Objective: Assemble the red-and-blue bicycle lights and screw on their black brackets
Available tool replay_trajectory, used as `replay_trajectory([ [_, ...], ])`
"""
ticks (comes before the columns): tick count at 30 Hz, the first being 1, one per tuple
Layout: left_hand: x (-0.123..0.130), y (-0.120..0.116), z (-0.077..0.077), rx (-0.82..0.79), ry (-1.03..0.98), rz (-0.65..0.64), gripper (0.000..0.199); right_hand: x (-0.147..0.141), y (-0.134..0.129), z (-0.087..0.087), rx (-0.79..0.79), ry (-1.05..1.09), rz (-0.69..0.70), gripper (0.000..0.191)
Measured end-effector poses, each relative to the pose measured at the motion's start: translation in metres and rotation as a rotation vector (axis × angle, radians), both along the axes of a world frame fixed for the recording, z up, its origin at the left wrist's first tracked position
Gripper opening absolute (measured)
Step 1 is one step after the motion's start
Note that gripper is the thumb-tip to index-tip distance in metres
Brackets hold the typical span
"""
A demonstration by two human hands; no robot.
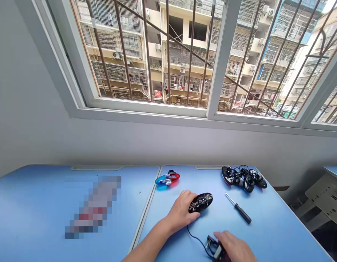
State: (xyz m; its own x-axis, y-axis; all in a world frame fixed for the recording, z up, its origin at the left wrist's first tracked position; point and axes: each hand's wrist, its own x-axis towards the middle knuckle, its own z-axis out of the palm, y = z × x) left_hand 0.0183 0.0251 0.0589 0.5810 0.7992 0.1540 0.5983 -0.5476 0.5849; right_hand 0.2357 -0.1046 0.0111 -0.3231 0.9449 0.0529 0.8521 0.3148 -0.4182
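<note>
Head view, looking down over two joined blue tables under a barred window. The person's left hand [181, 211] is closed around one end of a glossy black oval circuit board [200, 202], which sits near the middle of the right-hand table [269, 225]. A thin black cable [197, 240] runs from under the board toward the table's near edge, to a small black plastic housing [212, 244]. The person's right hand [234, 247] lies over that housing, cut off by the bottom of the frame, so I cannot tell whether it is gripping or only resting there.

The step in hand looks like handling the board and its wired housing together, with one part in each hand. Judging from the slack cable, the next move calls for care not to pull it taut.

A black-handled screwdriver with a slim steel shaft [241, 212] lies just right of the board. Toward the far edge are translucent red and blue oval shells with metal parts [167, 179] and, nearer the far right corner, a heap of black parts with wires [243, 179]. On the left table [34, 189], a pixelated patch [93, 206] hides whatever lies there.
</note>
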Motion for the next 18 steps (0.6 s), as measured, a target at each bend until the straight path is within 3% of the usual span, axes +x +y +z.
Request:
replay_trajectory([
  [5,0.002,-0.001,0.004,0.033,0.035,0.036,0.032,0.011,0.02,0.053,0.03,0.123,-0.102,0.036],
  [9,0.004,0.005,0.026,0.074,0.085,0.08,0.03,0.008,0.041,0.083,0.133,0.133,-0.125,0.036],
  [12,0.002,0.027,0.058,0.137,0.121,0.083,0.036,0.004,0.061,0.094,0.19,0.142,-0.121,0.031],
  [15,-0.004,0.065,0.092,0.166,0.166,0.065,0.039,0.0,0.087,0.096,0.253,0.172,-0.15,0.033],
  [18,-0.014,0.106,0.11,0.119,0.235,0.027,0.039,-0.01,0.113,0.092,0.301,0.154,-0.188,0.035],
])
